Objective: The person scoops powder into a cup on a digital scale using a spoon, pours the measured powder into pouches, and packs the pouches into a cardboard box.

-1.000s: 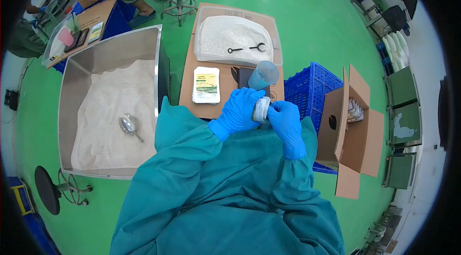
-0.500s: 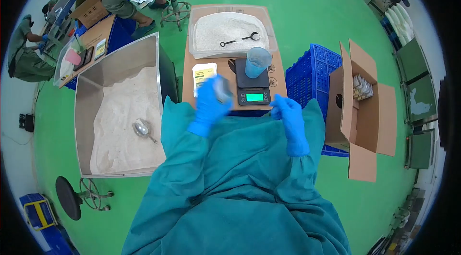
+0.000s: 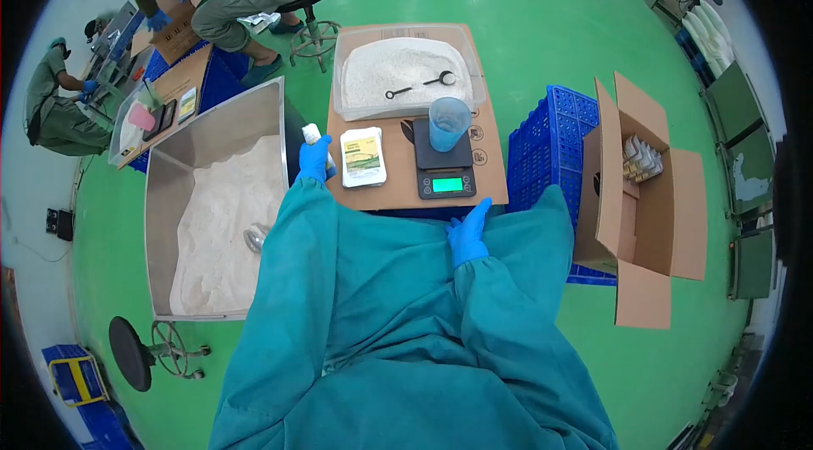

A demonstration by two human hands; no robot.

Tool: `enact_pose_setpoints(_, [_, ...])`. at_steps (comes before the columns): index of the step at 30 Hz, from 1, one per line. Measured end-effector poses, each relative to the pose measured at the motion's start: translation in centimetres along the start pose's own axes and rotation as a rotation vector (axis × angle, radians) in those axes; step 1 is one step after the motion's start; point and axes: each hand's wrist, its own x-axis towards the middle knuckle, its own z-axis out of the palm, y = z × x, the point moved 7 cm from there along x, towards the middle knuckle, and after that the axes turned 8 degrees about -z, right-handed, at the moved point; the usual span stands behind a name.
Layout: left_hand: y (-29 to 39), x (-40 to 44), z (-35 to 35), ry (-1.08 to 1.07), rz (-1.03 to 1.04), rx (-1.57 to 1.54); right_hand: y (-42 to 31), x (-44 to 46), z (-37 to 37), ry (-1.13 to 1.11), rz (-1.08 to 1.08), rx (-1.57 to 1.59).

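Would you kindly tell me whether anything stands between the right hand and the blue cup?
Nothing tall visibly blocks the way from the right hand to the blue cup; only the low front of the scale, with its lit display, lies between them.

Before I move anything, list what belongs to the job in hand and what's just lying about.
Probably the job's: white item in left hand; scale with blue cup; pouch stack; powder tub; steel bin; open carton.

Probably lying about: black stool; white bundles.
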Motion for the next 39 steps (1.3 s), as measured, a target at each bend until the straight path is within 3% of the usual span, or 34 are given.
enact_pose_setpoints(3, [-0.5,-0.7,1.5,-0.179,-0.105,-0.038,-0.1,0.2,1.4,-0.055,-0.030,0.015])
enact_pose_setpoints(7, [0.1,-1.4,1.8,-0.197,-0.115,-0.107,0.6,2.1,1.7,-0.089,-0.024,0.219])
enact_pose_setpoints(14, [-0.7,-3.7,3.0,-0.201,-0.246,-0.048,-2.1,3.7,1.4,-0.096,-0.140,0.067])
enact_pose_setpoints(17, [-2.7,-3.9,4.4,-0.179,-0.341,-0.084,-4.7,4.1,1.6,-0.075,-0.057,-0.050])
enact_pose_setpoints(21, [-3.3,-7.1,6.2,-0.097,-0.368,-0.239,-7.6,8.0,1.8,-0.104,-0.083,-0.125])
enact_pose_setpoints(23, [-5.2,-6.2,8.2,-0.201,-0.430,-0.350,-9.0,10.4,1.7,-0.098,-0.097,-0.134])
enact_pose_setpoints(24, [-6.3,-4.6,9.3,-0.215,-0.345,-0.449,-9.6,11.8,1.5,-0.093,-0.083,-0.132])
enact_pose_setpoints(27, [-3.7,-6.2,10.6,-0.357,-0.397,-0.570,-11.2,17.1,0.3,-0.157,-0.062,-0.066])
enact_pose_setpoints(30, [-1.3,0.0,8.6,-0.123,-0.173,-0.452,-12.4,19.2,0.2,-0.129,-0.100,-0.166])
enact_pose_setpoints(31, [-0.2,2.4,8.2,-0.104,-0.151,-0.442,-12.4,18.7,0.7,-0.131,-0.099,-0.171])
enact_pose_setpoints(34, [6.8,9.6,6.7,-0.082,0.213,-0.199,-12.7,17.8,1.9,-0.260,-0.316,0.039])
enact_pose_setpoints(36, [9.6,14.5,6.4,-0.152,0.298,-0.181,-11.9,13.9,2.8,-0.137,-0.363,-0.074])
enact_pose_setpoints(39, [11.0,19.6,7.5,-0.204,0.234,-0.225,-9.8,12.6,1.9,-0.002,-0.424,-0.133])
